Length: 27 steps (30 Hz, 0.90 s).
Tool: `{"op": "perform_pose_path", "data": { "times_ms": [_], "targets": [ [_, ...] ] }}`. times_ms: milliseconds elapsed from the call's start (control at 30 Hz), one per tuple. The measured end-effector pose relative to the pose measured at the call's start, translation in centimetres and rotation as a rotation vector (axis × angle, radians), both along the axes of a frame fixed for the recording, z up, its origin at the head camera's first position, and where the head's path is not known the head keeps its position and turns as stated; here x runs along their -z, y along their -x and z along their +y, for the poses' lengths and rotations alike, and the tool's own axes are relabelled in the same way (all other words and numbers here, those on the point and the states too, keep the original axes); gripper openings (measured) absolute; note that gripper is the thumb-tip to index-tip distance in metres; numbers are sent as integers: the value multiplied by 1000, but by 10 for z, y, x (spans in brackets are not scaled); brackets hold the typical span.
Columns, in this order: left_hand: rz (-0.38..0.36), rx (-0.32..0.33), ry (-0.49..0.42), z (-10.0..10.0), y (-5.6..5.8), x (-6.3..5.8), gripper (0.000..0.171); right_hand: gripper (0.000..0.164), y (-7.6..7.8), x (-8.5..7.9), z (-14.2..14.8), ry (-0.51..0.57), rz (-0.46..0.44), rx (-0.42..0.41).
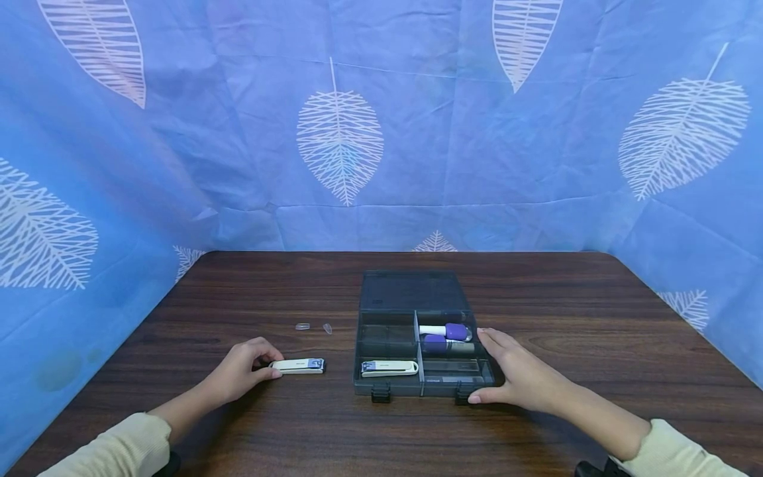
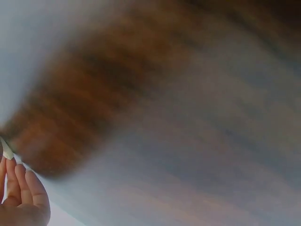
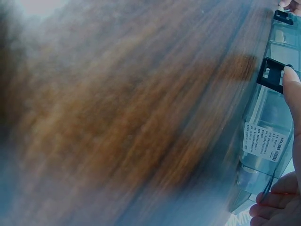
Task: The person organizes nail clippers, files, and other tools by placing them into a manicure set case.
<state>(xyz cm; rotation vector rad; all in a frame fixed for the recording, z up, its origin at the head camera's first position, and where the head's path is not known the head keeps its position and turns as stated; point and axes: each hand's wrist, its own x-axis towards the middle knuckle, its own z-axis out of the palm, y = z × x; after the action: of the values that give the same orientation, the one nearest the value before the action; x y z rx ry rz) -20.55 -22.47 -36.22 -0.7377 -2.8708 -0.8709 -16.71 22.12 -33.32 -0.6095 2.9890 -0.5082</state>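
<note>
My left hand point(image 1: 241, 371) pinches one end of a white nail clipper point(image 1: 301, 366) low over the table, left of the box. In the left wrist view only a pale tip of the clipper point(image 2: 6, 148) shows past the fingers. A dark see-through plastic storage box point(image 1: 408, 291) lies with its lid folded back. Its front left compartment holds another nail clipper point(image 1: 389, 368). Two purple-and-white bottles, like nail polish point(image 1: 457, 332), lie in the right side. My right hand point(image 1: 521, 374) grips the box's right front corner, thumb by a black latch point(image 3: 273, 75).
Two small clear pieces point(image 1: 303, 326) lie on the brown wooden table point(image 1: 286, 285), behind the held clipper. A printed label point(image 3: 265, 142) is on the box in the right wrist view. Blue cloth with white leaves point(image 1: 340, 139) surrounds the table's back and sides.
</note>
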Motion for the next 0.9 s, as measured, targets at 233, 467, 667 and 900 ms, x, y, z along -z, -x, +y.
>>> {"op": "perform_pose_path", "data": {
  "times_ms": [233, 467, 667, 900],
  "targets": [
    [9, 15, 5, 2, -1, -1, 9, 111, 0, -1, -1, 2, -9, 2],
    [7, 11, 13, 4, -2, -3, 10, 111, 0, -3, -1, 5, -14, 3],
    [5, 19, 23, 5, -3, -5, 10, 111, 0, -3, 0, 0, -10, 1],
    [29, 15, 42, 9, -3, -12, 8, 111, 0, -3, -1, 2, -18, 0]
  ]
}}
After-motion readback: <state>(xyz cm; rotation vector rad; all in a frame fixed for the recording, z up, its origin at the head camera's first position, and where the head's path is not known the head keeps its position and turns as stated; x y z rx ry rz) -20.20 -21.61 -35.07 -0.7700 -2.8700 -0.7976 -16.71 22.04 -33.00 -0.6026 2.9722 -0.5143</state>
